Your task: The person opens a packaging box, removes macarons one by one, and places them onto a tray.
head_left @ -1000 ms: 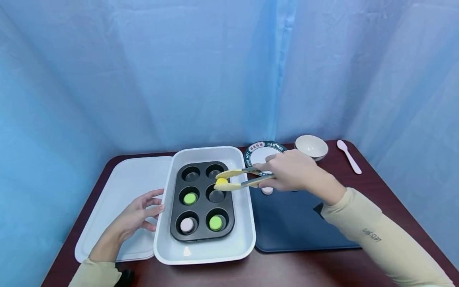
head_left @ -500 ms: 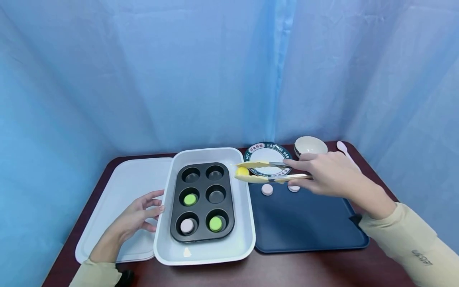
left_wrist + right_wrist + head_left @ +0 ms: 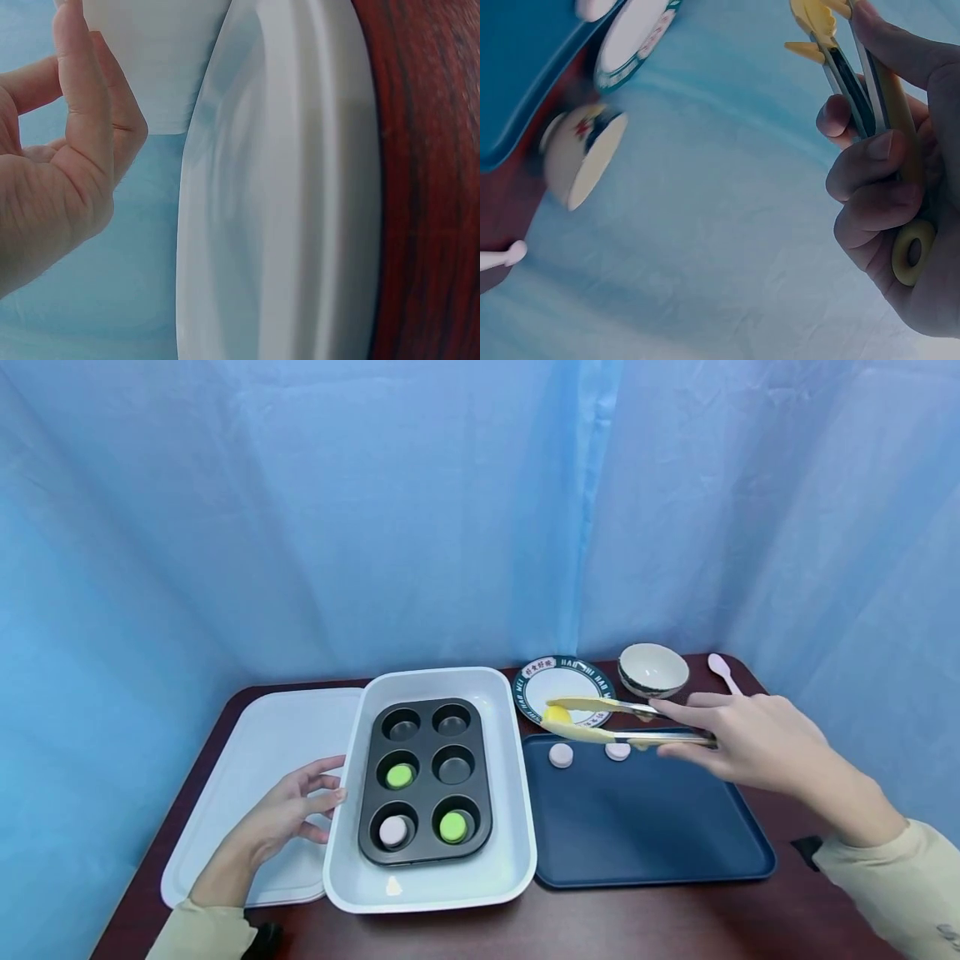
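Observation:
My right hand (image 3: 738, 737) grips yellow tongs (image 3: 622, 720), seen up close as tongs (image 3: 855, 67) in the right wrist view. Their tips pinch a yellow round piece (image 3: 556, 715) above the far left corner of the dark blue tray (image 3: 652, 827), near the patterned plate (image 3: 558, 681). Two pale pink pieces (image 3: 560, 755) lie on the tray's far edge. A black muffin pan (image 3: 425, 781) sits in a white deep tray (image 3: 506, 852), holding two green pieces (image 3: 453, 827) and one pink piece (image 3: 391, 831). My left hand (image 3: 288, 810) touches that tray's left wall with relaxed fingers (image 3: 82, 112).
A flat white lid (image 3: 255, 760) lies left of the deep tray, under my left hand. A small bowl (image 3: 653, 669) and a pink spoon (image 3: 724, 672) sit at the back right. The brown table (image 3: 675, 918) is ringed by blue curtains.
My right hand has carried the tongs and the yellow piece rightward, from over the muffin pan to above the blue tray's far left corner. The left hand has stayed put.

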Tool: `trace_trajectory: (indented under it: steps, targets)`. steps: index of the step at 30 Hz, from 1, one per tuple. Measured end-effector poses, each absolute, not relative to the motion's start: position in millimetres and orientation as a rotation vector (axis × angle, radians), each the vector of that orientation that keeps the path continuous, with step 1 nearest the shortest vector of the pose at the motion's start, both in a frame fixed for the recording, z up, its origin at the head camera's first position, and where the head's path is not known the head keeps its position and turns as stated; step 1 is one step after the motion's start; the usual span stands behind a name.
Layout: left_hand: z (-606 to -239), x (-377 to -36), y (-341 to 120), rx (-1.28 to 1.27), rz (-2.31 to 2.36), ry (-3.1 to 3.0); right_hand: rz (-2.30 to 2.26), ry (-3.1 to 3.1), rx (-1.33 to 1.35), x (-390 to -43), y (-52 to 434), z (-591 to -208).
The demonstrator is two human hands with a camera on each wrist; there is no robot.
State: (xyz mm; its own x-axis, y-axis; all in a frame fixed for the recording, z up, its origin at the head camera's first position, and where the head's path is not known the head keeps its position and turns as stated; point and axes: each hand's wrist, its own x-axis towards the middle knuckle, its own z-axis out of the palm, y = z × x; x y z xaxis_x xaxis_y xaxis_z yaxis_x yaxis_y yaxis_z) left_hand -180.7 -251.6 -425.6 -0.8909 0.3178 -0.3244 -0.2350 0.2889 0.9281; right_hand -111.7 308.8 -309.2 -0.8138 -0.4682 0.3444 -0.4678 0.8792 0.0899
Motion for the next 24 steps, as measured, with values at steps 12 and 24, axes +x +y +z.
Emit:
trace_trajectory:
  steps: [12, 24]
  targets:
    - [-427.4, -181.5, -251.0, 0.071, 1.634, 2.12, 0.024, -2.878, 0.36, -89.4, 375.2, -337.3]
    - [-429.9, -182.0, -252.5, 0.065, 1.629, 2.131, 0.087, -3.052, 0.137, -80.7, 430.2, -372.5]
